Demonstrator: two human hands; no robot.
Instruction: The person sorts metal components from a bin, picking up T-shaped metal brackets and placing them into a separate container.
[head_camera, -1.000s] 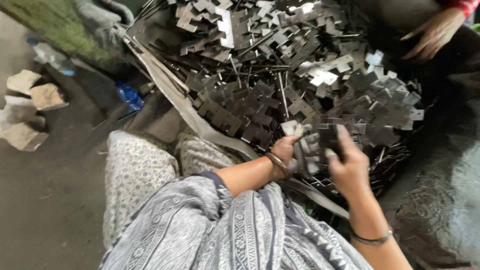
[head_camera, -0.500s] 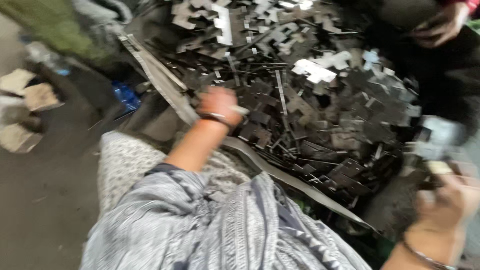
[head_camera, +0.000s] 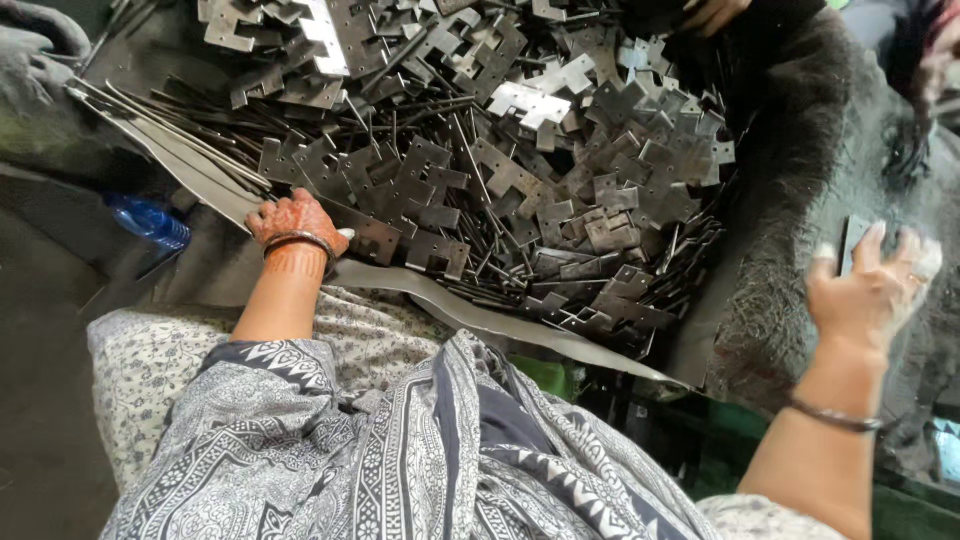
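Heap of dark stamped metal plates (head_camera: 520, 170), cross- and L-shaped with punched holes, mixed with thin metal rods (head_camera: 400, 120), filling the upper middle of the head view. Bounded on the near side by a long bent sheet-metal strip (head_camera: 450, 305) running from upper left down toward lower right. Left hand (head_camera: 295, 222), patterned with reddish dye and ringed by a bangle at the wrist, resting at the near edge of the heap, fingers curled down onto the plates beside the strip; whether gripping one plate or merely pressing on them, impossible to tell. Right hand (head_camera: 870, 290), well apart at the far right, fingers spread and closed around a small flat grey metal piece (head_camera: 855, 240), held upright against a dark cloth-covered mass (head_camera: 790, 200). Bracelet visible on that wrist too. Blue plastic bottle (head_camera: 150, 220) lying on the ground at left, just beyond the strip, no label readable. Green surface (head_camera: 545, 375) showing beneath the strip near the lap, and more green at the lower right. Grey-and-white patterned garment (head_camera: 400, 450) covering the lap across the bottom. Another person's hand (head_camera: 715, 12) just in view at the top edge, above the heap. No packaging, labels or signs legible anywhere.
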